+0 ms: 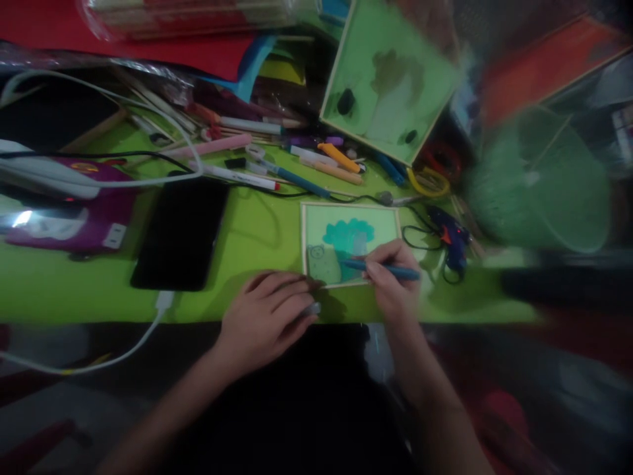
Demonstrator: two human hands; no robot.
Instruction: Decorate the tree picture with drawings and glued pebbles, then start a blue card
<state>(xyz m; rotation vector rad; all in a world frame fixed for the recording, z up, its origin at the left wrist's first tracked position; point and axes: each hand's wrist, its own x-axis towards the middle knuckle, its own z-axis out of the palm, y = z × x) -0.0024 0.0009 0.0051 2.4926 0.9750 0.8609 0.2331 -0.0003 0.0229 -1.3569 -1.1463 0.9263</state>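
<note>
My right hand (390,280) grips a blue marker (403,272), its tip over a small framed picture (353,212) on the green table. The picture shows a teal tree-like shape (349,232) with a scalloped top, and a line-drawn animal figure (319,260) at its left. My left hand (271,310) rests at the table's front edge by the frame's lower left corner. Its fingers are curled, and a small grey cap-like piece (312,308) shows between thumb and fingers.
To the left lie a black phone (180,234) with a white cable (161,310) and a purple device (74,227). Several markers (247,178) are scattered behind. A larger green framed board (390,79) leans at the back. A glue gun (451,239) lies right, near a green round object (539,185).
</note>
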